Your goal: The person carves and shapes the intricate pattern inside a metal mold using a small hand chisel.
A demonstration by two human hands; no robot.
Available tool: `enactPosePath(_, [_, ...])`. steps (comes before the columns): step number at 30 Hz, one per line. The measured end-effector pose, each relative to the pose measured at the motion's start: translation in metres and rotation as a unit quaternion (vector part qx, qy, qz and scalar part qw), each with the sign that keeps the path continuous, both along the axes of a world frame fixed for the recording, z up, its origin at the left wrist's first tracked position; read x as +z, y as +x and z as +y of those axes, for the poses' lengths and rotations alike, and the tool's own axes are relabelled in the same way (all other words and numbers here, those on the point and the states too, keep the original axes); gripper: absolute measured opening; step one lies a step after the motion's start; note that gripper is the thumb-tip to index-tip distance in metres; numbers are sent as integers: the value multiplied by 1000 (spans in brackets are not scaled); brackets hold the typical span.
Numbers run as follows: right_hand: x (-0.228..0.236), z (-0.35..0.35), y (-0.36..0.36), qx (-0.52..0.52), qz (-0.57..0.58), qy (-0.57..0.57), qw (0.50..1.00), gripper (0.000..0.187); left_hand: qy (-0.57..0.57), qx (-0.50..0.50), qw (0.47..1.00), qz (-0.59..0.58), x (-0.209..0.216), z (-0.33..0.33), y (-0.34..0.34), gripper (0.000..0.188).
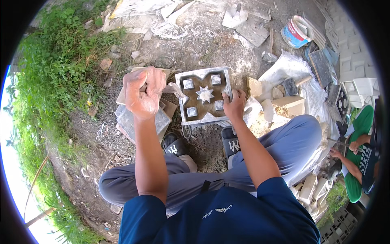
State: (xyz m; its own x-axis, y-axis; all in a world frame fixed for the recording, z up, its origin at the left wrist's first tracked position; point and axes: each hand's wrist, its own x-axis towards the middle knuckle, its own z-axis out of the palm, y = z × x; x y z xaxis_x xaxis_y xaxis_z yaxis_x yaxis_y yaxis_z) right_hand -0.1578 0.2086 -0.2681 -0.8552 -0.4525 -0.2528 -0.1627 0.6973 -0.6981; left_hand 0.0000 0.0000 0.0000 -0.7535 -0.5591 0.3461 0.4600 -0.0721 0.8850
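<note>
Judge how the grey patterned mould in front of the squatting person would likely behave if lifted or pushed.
The mould looks like thick grey metal with a star core, so it is probably rigid and heavy for its size. It lies flat and low, so it would likely slide rather than tip. The right hand grips its edge; dusty surfaces may be gritty.

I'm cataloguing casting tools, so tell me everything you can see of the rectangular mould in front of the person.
The mould is a grey rectangular frame, apparently metal, dusted with pale cement. Inside its raised rim sit a central star-shaped insert and four small square blocks around it, with dark recesses between. It lies flat, slightly skewed, on the dirt ground just beyond the person's sandals. The right hand grips its right edge; the left hand is raised beside it, closed on something I can't identify, not touching it.
</note>
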Motion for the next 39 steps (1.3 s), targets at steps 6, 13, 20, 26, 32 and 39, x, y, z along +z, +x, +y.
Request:
enactPosePath(6, [198,-52,-25,186,10,-198,962,36,46,-46,998,25,38,-17,24,43])
enactPosePath(13, [252,-72,-43,379,-29,-152,912,32,80,-19,996,36,14,-11,19,48])
enactPosePath(20, [210,-106,-13,504,17,-202,839,48,84,-26,996,18,-2,-22,-19,47])
enactPosePath(26, [189,-138,-10,492,-87,-234,834,44,78,-82,993,-22,-20,-45,-33,51])
enactPosePath(32, [167,-140,0,376,-196,-215,880,18,82,-67,994,17,-28,-70,-40,55])
enactPosePath(39, [156,-142,-7,297,-269,-376,835,17,146,203,948,-197,-94,-105,-11,64])
